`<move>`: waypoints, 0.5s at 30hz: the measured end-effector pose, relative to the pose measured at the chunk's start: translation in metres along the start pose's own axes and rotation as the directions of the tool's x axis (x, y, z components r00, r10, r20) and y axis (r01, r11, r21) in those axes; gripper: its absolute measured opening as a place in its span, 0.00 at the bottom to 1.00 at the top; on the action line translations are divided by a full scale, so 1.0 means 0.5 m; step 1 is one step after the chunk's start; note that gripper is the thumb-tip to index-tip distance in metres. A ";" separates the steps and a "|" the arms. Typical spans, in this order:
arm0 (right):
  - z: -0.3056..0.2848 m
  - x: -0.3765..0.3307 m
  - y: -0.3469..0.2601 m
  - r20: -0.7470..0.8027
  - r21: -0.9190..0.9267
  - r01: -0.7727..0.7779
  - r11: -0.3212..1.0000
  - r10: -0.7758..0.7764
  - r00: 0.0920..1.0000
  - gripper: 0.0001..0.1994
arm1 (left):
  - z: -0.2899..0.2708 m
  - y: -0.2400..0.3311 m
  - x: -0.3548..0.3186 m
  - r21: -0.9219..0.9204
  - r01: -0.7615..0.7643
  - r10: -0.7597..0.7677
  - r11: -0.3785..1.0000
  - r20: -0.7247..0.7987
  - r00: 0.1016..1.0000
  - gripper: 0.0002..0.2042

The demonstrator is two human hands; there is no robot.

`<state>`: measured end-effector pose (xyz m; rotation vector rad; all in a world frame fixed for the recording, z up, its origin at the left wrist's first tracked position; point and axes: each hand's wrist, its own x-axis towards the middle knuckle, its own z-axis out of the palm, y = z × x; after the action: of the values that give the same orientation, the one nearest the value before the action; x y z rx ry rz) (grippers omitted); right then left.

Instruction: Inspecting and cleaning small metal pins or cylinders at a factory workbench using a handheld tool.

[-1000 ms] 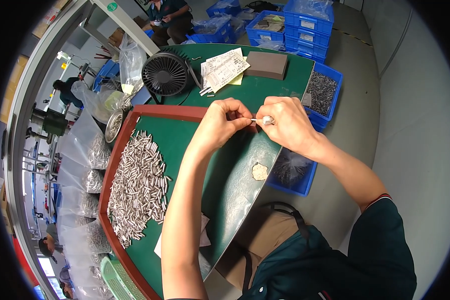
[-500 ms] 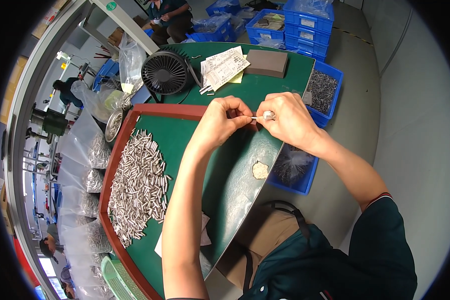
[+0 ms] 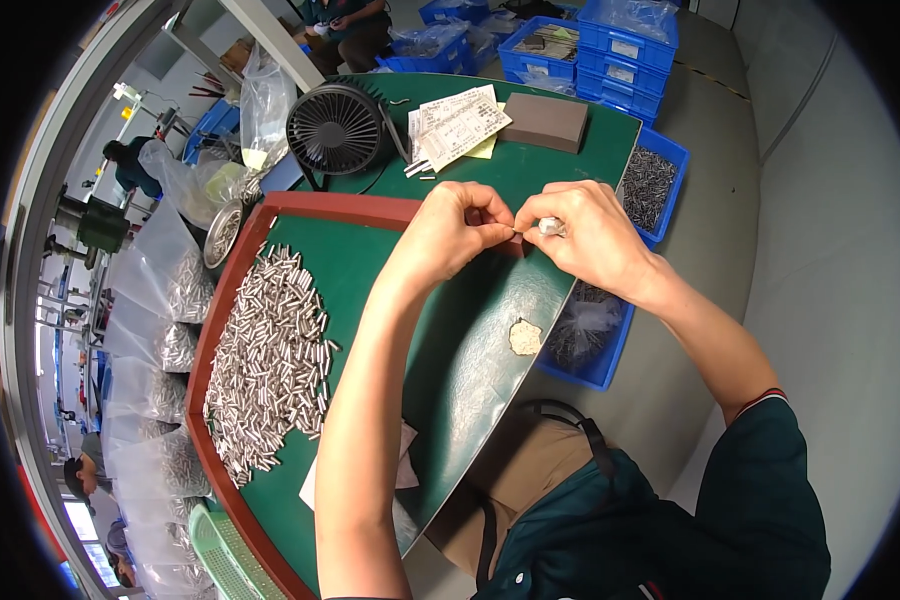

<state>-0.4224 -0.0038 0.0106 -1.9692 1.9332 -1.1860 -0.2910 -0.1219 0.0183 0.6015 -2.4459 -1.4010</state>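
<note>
A green bench [image 3: 490,340] fills the middle of my view, with a red-brown raised edging [image 3: 218,315] along its left and far sides. Beyond that edging I see a black fan [image 3: 333,132], loose papers [image 3: 463,130] and a grey-brown block [image 3: 545,120]; stacked blue crates [image 3: 625,65] stand farther off. Plastic bags [image 3: 140,290] crowd the left, and a green basket [image 3: 225,545] sits near left. Silver cylinders [image 3: 270,360] lie heaped inside the edging. The left forearm [image 3: 360,440] blocks part of the bench. Above the edging's right end, the left hand [image 3: 455,230] pinches a slim, mostly hidden piece [image 3: 516,232]; the right hand [image 3: 595,235], curled closed, grips a whitish piece [image 3: 550,227].
</note>
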 end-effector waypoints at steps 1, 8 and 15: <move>0.000 0.000 0.000 0.005 -0.009 0.008 1.000 -0.008 1.000 0.06 | 0.000 0.001 0.001 -0.009 -0.001 0.001 1.000 0.007 1.000 0.01; 0.005 0.008 0.000 0.037 -0.021 0.049 0.999 -0.048 0.998 0.05 | -0.007 -0.014 0.001 -0.017 0.010 -0.010 1.000 0.013 1.000 0.01; 0.006 0.008 0.006 0.048 0.003 0.052 0.999 -0.052 0.997 0.05 | -0.004 -0.023 0.006 0.015 -0.013 0.014 1.000 -0.024 1.000 0.03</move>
<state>-0.4234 -0.0089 0.0084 -2.0397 1.8680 -1.1407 -0.2901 -0.1298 0.0095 0.6004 -2.4392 -1.3644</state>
